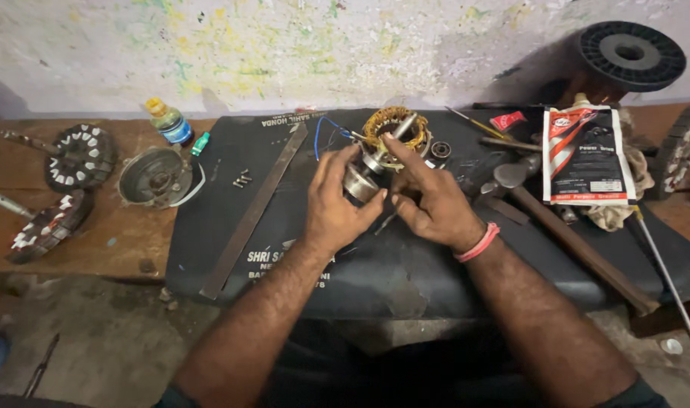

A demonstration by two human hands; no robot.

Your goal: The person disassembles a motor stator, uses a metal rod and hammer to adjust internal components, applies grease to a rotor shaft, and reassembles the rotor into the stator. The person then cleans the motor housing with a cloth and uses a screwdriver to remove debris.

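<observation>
A small motor rotor with a steel shaft (pixel 374 162) is held over a black mat (pixel 405 264). My left hand (pixel 334 205) grips its silver cylindrical end from the left. Around the shaft from the right curls my right hand (pixel 428 195), index finger stretched toward a stator with copper windings (pixel 394 127) lying just behind. A pink band circles my right wrist. Blue wires (pixel 324 132) trail from the stator to the left.
A long flat metal bar (pixel 254 211) lies diagonally on the mat. A hammer (pixel 564 234), a white-and-red pouch (pixel 585 155) and a wire spool (pixel 628 54) sit right. Round metal housing (pixel 156 177), small bottle (pixel 170 122) and wound stators (pixel 80 155) rest on the wooden bench left.
</observation>
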